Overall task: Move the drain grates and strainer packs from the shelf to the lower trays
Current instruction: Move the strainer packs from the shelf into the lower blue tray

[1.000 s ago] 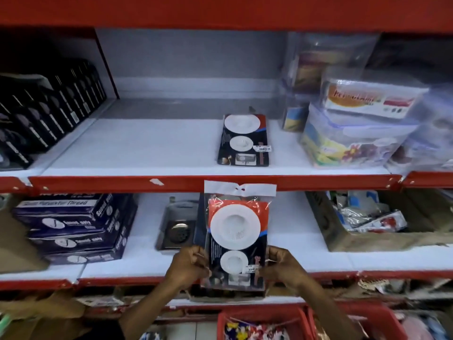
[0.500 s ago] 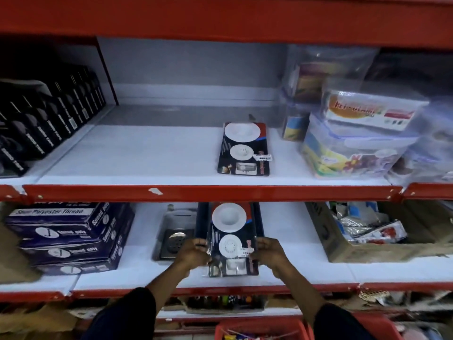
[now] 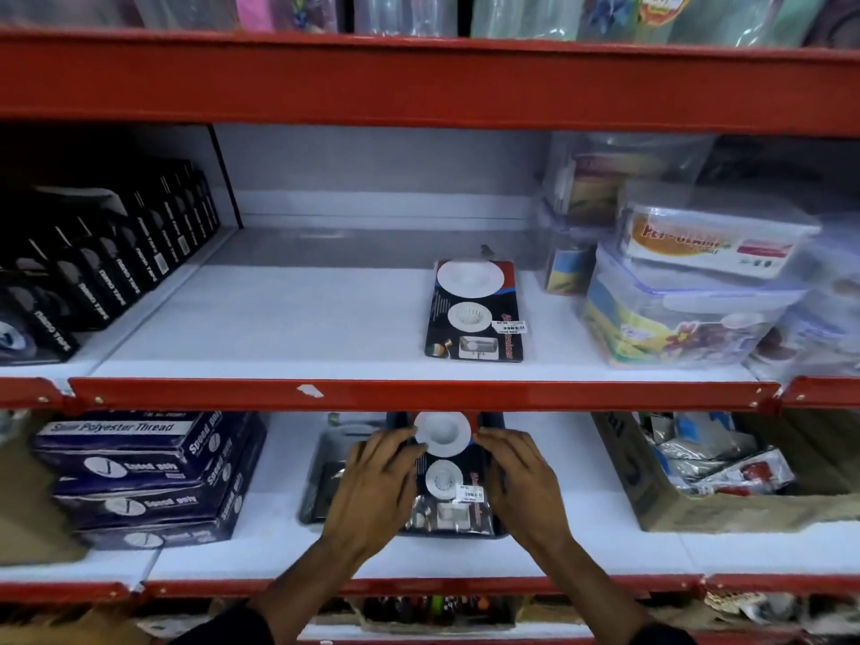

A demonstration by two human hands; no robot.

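Lowered since a second ago, the strainer pack (image 3: 450,477) now lies flat on the lower tray (image 3: 581,542), between both hands. Left hand (image 3: 377,491) and right hand (image 3: 521,481) rest on its side edges, fingers loosely spread and pressing rather than clenched. Just left of the left hand sits what seems to be a drain grate (image 3: 331,472), partly hidden. One more strainer pack (image 3: 474,311) waits on the shelf above. The slick wrapper could slide forward off the pile beneath as the hands lift.
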